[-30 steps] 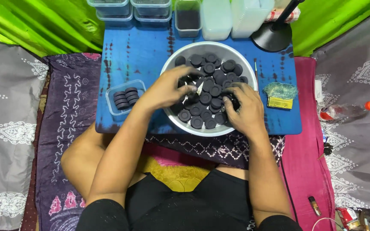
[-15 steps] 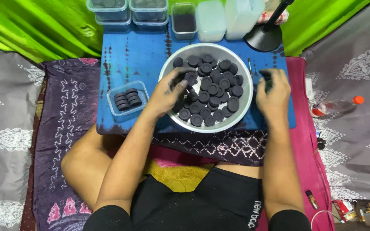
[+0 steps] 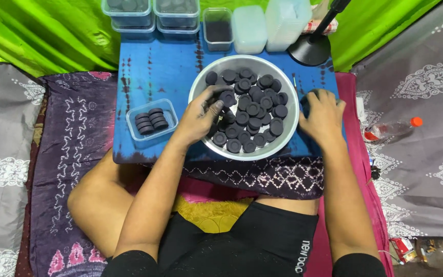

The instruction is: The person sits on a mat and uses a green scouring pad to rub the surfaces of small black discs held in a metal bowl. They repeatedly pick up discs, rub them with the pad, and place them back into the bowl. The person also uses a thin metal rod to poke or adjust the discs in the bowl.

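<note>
Green cloth backs a low blue table [image 3: 160, 77]. On it sits a metal bowl [image 3: 289, 134] heaped with black discs [image 3: 255, 107]. Left hand [image 3: 201, 117] curls into the bowl, fingers closing around one disc. Right hand [image 3: 323, 114] lies open, palm down, beside the rim. Small tub [image 3: 152, 120] sits left, holding discs.
</note>
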